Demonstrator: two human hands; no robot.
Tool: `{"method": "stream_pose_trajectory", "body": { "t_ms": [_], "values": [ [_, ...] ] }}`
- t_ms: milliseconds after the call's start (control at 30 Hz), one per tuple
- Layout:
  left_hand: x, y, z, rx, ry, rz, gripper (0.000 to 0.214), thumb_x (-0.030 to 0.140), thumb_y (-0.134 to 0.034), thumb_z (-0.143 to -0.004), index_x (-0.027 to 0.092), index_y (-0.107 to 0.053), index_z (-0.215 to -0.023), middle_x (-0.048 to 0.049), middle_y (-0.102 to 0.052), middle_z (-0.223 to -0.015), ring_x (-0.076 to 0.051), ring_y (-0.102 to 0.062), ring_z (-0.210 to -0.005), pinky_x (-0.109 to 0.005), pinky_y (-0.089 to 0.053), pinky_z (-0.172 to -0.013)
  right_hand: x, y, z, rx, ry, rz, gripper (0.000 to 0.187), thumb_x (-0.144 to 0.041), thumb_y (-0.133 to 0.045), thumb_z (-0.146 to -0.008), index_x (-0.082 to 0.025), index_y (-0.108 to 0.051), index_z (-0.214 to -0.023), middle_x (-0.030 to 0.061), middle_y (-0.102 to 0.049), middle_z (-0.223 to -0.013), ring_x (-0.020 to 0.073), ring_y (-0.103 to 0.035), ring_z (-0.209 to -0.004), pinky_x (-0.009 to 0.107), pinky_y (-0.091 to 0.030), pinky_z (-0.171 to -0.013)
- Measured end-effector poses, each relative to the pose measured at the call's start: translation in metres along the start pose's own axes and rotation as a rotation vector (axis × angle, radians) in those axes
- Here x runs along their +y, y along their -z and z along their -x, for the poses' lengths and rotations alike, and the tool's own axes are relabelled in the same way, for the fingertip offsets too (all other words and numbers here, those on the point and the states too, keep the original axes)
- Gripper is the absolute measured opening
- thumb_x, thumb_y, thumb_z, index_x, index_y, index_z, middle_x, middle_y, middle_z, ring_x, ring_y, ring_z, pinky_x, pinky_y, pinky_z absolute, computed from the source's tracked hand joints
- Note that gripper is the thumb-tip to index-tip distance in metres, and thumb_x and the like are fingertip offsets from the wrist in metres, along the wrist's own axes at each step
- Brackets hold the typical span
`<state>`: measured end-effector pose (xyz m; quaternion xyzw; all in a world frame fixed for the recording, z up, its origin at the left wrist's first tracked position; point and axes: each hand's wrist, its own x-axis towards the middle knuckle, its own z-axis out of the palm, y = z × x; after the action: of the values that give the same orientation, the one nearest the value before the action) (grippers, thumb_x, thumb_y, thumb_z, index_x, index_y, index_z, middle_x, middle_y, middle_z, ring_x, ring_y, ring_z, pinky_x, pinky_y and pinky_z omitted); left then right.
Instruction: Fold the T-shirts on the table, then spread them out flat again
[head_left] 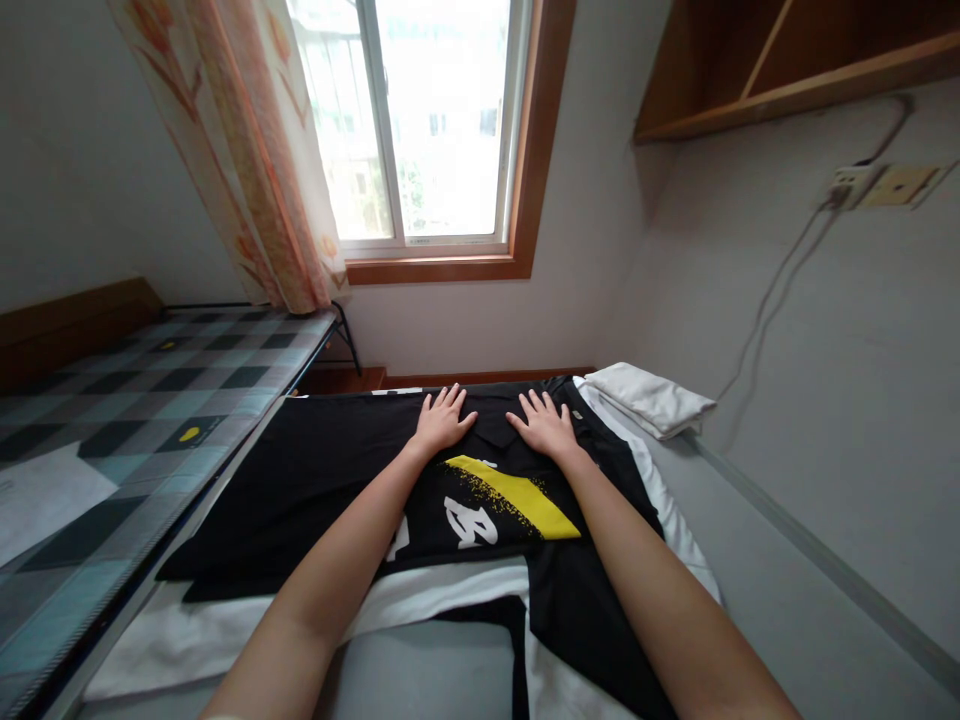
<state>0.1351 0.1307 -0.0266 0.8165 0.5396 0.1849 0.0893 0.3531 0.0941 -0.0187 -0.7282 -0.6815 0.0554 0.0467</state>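
A black shirt [330, 450] with a yellow stripe and white lettering lies spread and partly folded on a light grey surface. My left hand [442, 420] rests on the far part of the shirt, palm down with fingers spread. To its right, my right hand [546, 425] also presses flat on the black cloth, fingers apart. White cloth [450, 585] shows along the near edge, and a black and white sleeve-like part [585, 610] reaches toward me beneath my right forearm. My forearms hide some of the print.
A folded white cloth [649, 398] sits at the far right corner by the wall. On the left is a bed with a checked mattress [247, 375] and a paper sheet [52, 500]. A curtain [255, 150] hangs beside the window [450, 120]; a wooden shelf [795, 95] juts out upper right.
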Motion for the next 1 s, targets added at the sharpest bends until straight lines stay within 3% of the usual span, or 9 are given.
{"method": "stream_pose_trajectory", "body": {
  "t_ms": [167, 433, 567, 733, 1000],
  "values": [
    [-0.007, 0.003, -0.001, 0.011, 0.061, -0.015, 0.062, 0.052, -0.045, -0.091, 0.025, -0.038, -0.146, -0.0091, -0.034, -0.154, -0.028, -0.024, -0.145, -0.051, -0.006, -0.118, -0.002, 0.001, 0.003, 0.007, -0.002, -0.010, 0.072, -0.062, -0.023, -0.094, -0.022, -0.026, -0.153, 0.0059, -0.017, -0.160, 0.0265, -0.009, -0.147, 0.055, -0.010, -0.115],
    [-0.009, 0.003, -0.001, 0.031, 0.041, 0.012, 0.059, 0.050, -0.046, -0.091, 0.024, -0.041, -0.145, -0.0093, -0.036, -0.153, -0.029, -0.024, -0.144, -0.051, -0.005, -0.118, -0.002, 0.001, 0.004, 0.021, -0.003, -0.005, 0.070, -0.061, -0.024, -0.094, -0.022, -0.027, -0.152, 0.0056, -0.018, -0.160, 0.0265, -0.010, -0.147, 0.055, -0.010, -0.115],
    [-0.025, 0.012, 0.003, 0.017, -0.006, 0.004, 0.058, 0.049, -0.047, -0.091, 0.024, -0.043, -0.144, -0.0089, -0.037, -0.152, -0.027, -0.027, -0.144, -0.045, -0.010, -0.119, -0.002, -0.001, 0.004, 0.028, 0.000, -0.004, 0.069, -0.061, -0.024, -0.094, -0.023, -0.028, -0.152, 0.0052, -0.018, -0.160, 0.0262, -0.010, -0.147, 0.055, -0.011, -0.115],
    [-0.083, 0.039, 0.016, -0.035, -0.083, -0.086, 0.055, 0.045, -0.044, -0.092, 0.023, -0.044, -0.143, -0.0076, -0.036, -0.154, -0.024, -0.031, -0.142, -0.037, -0.020, -0.117, -0.002, -0.001, 0.003, 0.032, -0.002, -0.008, 0.069, -0.061, -0.024, -0.094, -0.023, -0.028, -0.152, 0.0042, -0.018, -0.160, 0.0258, -0.011, -0.147, 0.055, -0.011, -0.115],
    [-0.198, 0.092, 0.058, -0.046, 0.204, -0.311, 0.057, 0.045, -0.033, -0.095, 0.016, -0.042, -0.144, -0.0111, -0.035, -0.153, -0.027, -0.029, -0.143, -0.044, -0.025, -0.115, -0.003, 0.001, 0.005, 0.021, 0.001, 0.006, 0.070, -0.061, -0.021, -0.094, -0.023, -0.028, -0.152, 0.0030, -0.018, -0.160, 0.0260, -0.012, -0.146, 0.055, -0.012, -0.115]
  ]
}}
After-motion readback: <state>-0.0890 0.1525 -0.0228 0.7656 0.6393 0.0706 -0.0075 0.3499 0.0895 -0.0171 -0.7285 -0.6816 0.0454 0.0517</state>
